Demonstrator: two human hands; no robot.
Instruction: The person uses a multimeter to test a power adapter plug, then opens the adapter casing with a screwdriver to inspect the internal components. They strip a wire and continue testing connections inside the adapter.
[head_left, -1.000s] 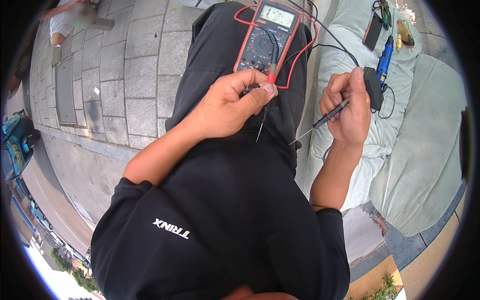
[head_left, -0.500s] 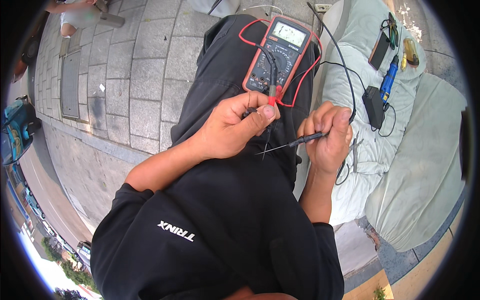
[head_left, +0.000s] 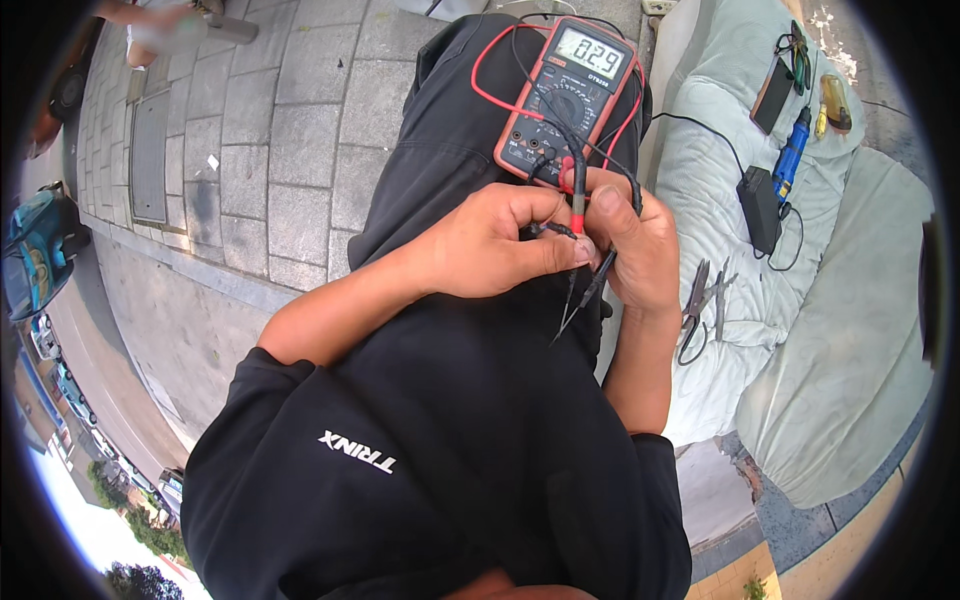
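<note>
Two bare hands are in view, close together over the lap. The left hand [head_left: 490,245] pinches one red-collared test probe [head_left: 578,180] and a small dark piece [head_left: 548,230] too hidden to identify. The right hand [head_left: 645,250], its fingers curled, grips one black test probe [head_left: 598,280] slanting down to the left. Two thin points hang below the fingers; whether they touch cannot be told.

Just above the hands, one digital multimeter [head_left: 590,98] lies face up on the black trousers [head_left: 420,165], tilted with its top leaning right. It has a reddish-orange rim, a dark grey face, a round central dial, sockets along the bottom and a pale grey screen showing dark digits. A red lead [head_left: 474,85] loops beside it.

To the right, on pale padded fabric [head_left: 685,405], lie one pair of dark scissors [head_left: 694,305], one slim dark tool [head_left: 720,300] beside it, one black box [head_left: 758,210] with a cable, one blue-handled tool [head_left: 790,160], one flat dark rectangular object [head_left: 772,95], one green-handled tool [head_left: 800,68] and one yellowish bottle [head_left: 836,108].
</note>
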